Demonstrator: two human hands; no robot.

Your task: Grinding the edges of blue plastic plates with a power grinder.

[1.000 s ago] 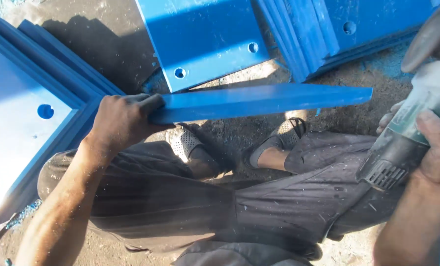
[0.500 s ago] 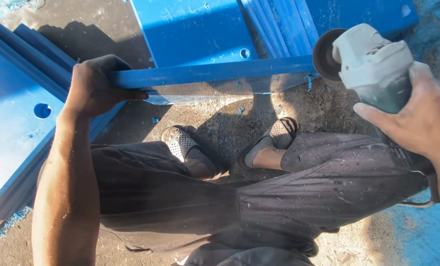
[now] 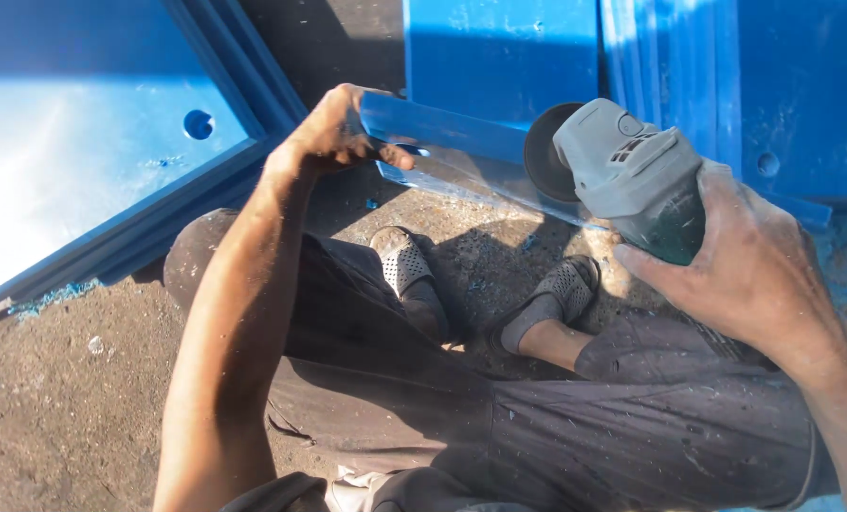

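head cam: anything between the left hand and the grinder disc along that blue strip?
Nothing sits there. In the head view only the bare blue strip runs from the left hand to the grinder disc.

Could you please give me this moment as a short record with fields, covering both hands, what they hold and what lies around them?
Left hand: grips the near end of a long blue strip, held on edge above the ground
Right hand: holds a grey and green angle grinder
Grinder disc: at the strip's edge; contact not clear
Surroundings: blue panels with round holes, stacked at left and leaning at the back
Ground: dusty, with blue shavings
Feet: perforated grey shoes
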